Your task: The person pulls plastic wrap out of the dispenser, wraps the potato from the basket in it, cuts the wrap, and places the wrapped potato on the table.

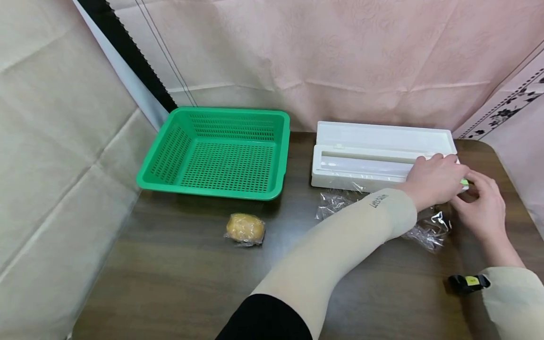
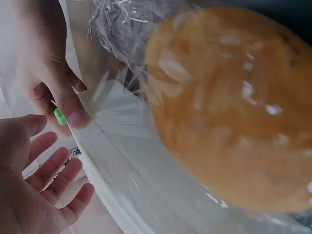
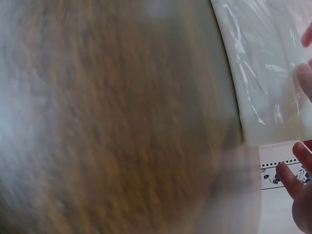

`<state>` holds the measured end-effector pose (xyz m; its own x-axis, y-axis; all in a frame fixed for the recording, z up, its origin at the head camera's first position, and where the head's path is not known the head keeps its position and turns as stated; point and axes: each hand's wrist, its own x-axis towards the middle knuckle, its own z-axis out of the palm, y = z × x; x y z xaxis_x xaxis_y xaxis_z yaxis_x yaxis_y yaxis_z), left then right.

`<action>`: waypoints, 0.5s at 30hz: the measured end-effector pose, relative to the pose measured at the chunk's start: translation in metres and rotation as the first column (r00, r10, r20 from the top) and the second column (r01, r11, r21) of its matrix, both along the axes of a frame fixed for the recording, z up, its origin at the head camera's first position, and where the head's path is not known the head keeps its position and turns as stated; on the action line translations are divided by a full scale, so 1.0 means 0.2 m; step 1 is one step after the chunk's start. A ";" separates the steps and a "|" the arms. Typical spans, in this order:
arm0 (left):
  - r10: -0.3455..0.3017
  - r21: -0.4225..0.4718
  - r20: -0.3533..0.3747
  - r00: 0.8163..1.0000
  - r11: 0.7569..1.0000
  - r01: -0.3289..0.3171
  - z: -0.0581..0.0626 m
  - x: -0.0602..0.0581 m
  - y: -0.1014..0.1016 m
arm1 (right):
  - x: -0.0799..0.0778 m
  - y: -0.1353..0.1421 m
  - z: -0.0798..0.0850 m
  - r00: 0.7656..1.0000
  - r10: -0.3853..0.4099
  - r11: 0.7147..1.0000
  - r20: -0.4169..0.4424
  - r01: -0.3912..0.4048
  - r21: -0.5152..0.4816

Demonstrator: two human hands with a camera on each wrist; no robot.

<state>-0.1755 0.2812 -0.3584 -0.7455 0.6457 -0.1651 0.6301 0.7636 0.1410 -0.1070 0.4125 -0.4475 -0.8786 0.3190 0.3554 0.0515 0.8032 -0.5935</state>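
A white cling film dispenser [image 1: 361,179] stands with its lid raised, the film roll lying in its trough. At its right end, my left hand [image 1: 437,182] reaches over the box; its fingers are loosely spread in the left wrist view, with nothing visible between them. My right hand [image 1: 484,203] pinches a green slider [image 2: 59,116] at that corner, thumb on the film. Clear cling film [image 1: 429,229] spills crumpled in front of the box. A rounded orange-brown item [image 2: 229,107] lies under film close to the left wrist camera; my left forearm hides it in the head view.
A green perforated basket [image 1: 212,193] stands left of the dispenser. A small yellowish lump [image 1: 245,229] wrapped in clear film sits in front of it on the brown table [image 1: 178,278]. A black strap-like object with a yellow label [image 1: 469,283] is at my right cuff.
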 end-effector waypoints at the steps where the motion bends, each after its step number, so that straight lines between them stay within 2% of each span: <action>1: -0.003 -0.002 -0.004 1.000 1.000 0.003 0.00 0.00 0.01 | 0.00 0.00 0.00 1.000 -0.012 1.000 0.007 0.012 -0.010; 5: 0.005 0.000 -0.007 1.000 1.000 -0.005 -0.01 -0.01 0.04 | 0.01 -0.01 0.00 0.998 -0.046 0.997 0.037 0.048 -0.066; 10: 0.019 -0.006 -0.012 1.000 1.000 -0.019 -0.03 -0.02 0.07 | 0.01 -0.01 -0.01 0.999 -0.030 0.988 0.040 0.035 -0.150; 15: 0.016 0.008 -0.033 0.999 1.000 -0.015 -0.05 -0.02 0.09 | 0.01 -0.01 -0.02 0.998 -0.035 0.981 0.043 0.043 -0.189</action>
